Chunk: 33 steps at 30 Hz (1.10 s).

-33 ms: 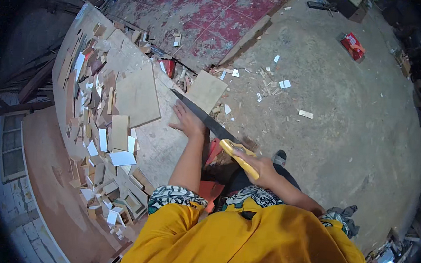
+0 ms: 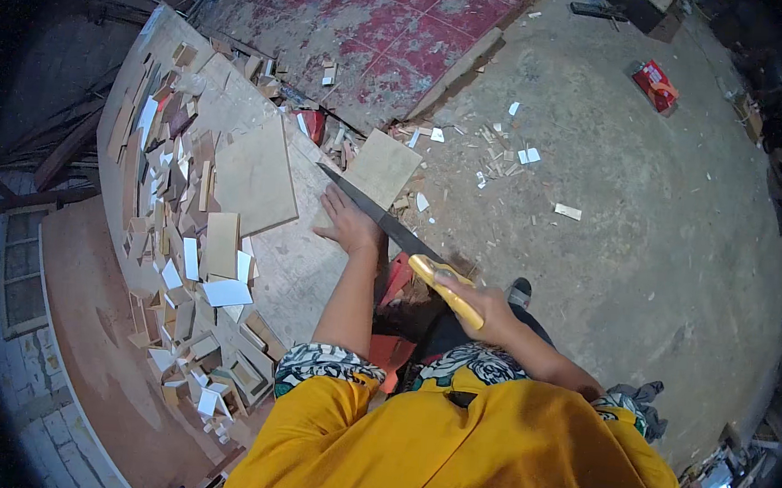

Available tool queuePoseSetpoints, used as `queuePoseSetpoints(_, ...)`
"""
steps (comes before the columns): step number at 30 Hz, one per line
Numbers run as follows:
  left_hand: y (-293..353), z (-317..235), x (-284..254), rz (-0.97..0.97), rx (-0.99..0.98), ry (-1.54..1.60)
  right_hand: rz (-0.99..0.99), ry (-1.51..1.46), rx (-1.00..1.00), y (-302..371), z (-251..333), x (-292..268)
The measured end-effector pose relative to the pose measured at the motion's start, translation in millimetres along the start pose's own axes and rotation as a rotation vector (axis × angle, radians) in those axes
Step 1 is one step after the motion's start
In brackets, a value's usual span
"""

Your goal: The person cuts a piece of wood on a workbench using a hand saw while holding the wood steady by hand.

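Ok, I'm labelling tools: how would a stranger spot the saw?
Start at the table strewn with wood scraps. At its right edge, the right hand grips the saw. Its long dark blade and yellow handle set it apart from the scraps.

No legible txt or nos.

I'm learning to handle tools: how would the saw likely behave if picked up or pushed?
The saw has a long, thin blade, so it might flex if pushed sideways. Its chunky yellow handle, gripped by the right hand, may make that end heavier. Being flat, it probably wouldn't roll if laid down.
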<state>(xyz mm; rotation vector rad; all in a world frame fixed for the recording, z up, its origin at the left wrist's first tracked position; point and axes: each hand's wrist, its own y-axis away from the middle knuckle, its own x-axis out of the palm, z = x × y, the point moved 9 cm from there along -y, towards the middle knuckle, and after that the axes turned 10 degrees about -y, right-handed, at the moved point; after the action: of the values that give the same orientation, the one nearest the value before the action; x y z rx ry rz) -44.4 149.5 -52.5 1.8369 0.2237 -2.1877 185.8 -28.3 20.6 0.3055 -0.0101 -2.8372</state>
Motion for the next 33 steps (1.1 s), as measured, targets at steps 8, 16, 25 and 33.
queuePoseSetpoints(8, -2.3, -2.4, -4.4, -0.005, 0.027, 0.02, -0.09, -0.057, -0.07, -16.0, 6.2, -7.7)
queuePoseSetpoints(16, -0.6, -3.0, -11.4, 0.011, 0.024, 0.087, -0.06, -0.055, -0.019, -39.6, 6.3, 3.5)
queuePoseSetpoints(25, -16.4, 1.3, -5.6, 0.02, -0.023, 0.017, -0.069, -0.084, 0.015, -20.6, 9.3, 0.3)
queuePoseSetpoints(33, -25.1, 4.1, -22.6, -0.076, -0.027, 0.182, -0.068, -0.056, 0.016, -25.4, 9.7, 8.6)
